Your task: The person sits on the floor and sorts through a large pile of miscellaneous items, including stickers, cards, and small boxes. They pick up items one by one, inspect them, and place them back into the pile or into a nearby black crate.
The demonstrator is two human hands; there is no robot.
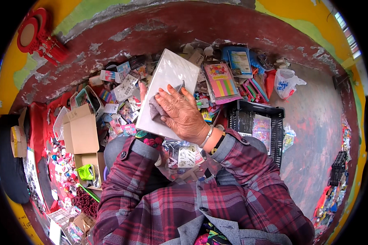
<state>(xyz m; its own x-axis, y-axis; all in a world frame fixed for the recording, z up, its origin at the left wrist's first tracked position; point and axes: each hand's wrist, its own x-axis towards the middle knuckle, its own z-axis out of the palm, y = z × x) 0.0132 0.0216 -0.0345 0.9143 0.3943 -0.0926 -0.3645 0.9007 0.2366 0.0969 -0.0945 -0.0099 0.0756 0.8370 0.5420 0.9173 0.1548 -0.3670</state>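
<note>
A flat white rectangular pack [167, 69] with a shiny plastic-like surface is tilted in front of my chest. My left hand [143, 91] holds it from the left side; only a bit of that hand shows past the edge, the rest being hidden behind the pack. Across the pack's face lies my right hand [184, 114], pressing a grey-brown cloth [155, 109] against it. Part of the cloth pokes out between the fingers. Below the pack, several printed sheets [187, 156] lie in clear plastic between my knees.
Colourful booklets [221, 79] and loose cards are heaped along the red wall. A black crate [277, 136] stands at my right, with a white plastic bag [286, 83] farther off. On the left are an open cardboard box [82, 130], a white basket [59, 124] and dark red beads [85, 202].
</note>
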